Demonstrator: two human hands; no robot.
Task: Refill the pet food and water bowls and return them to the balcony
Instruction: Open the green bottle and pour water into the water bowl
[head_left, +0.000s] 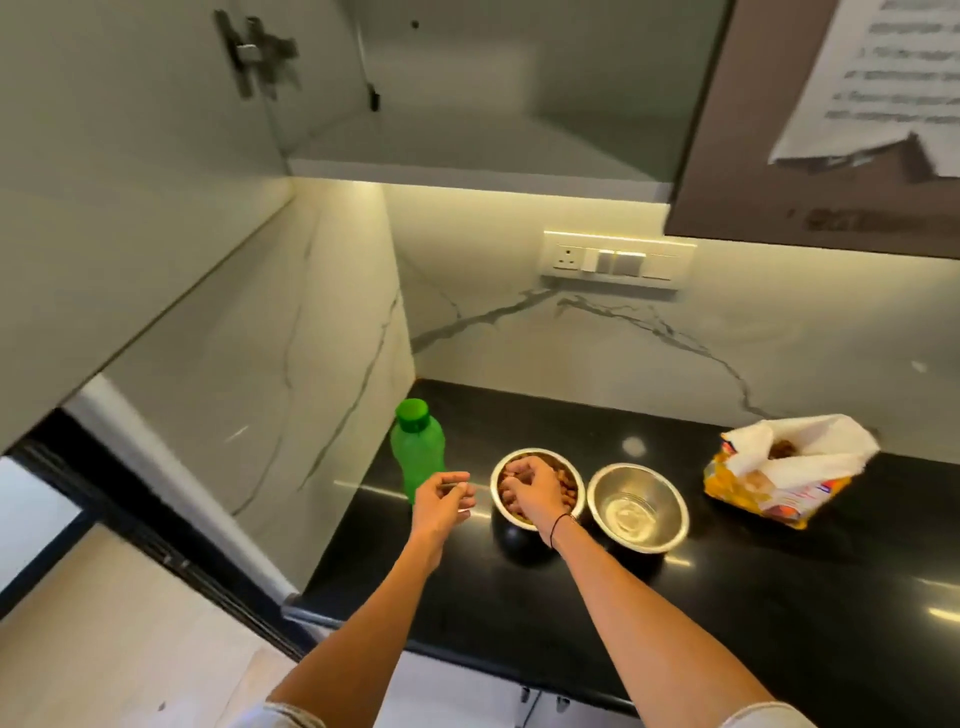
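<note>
We are reaching our right hand (532, 491), fingers curled, into the kibble-filled food bowl (569, 480) on the black tabletop (727, 597); whether it grips kibble we cannot tell. Our left hand (441, 501) is hovering, loosely curled, before the green bottle (415, 447). The water bowl (638, 506) is sitting just right.

Green bottle (417, 446) crowds left wall (right counter (779, 597) open).

1. On the counter (519, 623), the bottle (415, 447) stands far left.
2. Right of it sits the food bowl (537, 488), with the water bowl (638, 506) just beside it.
3. The food bag (789, 467) lies farther right, well apart.
</note>
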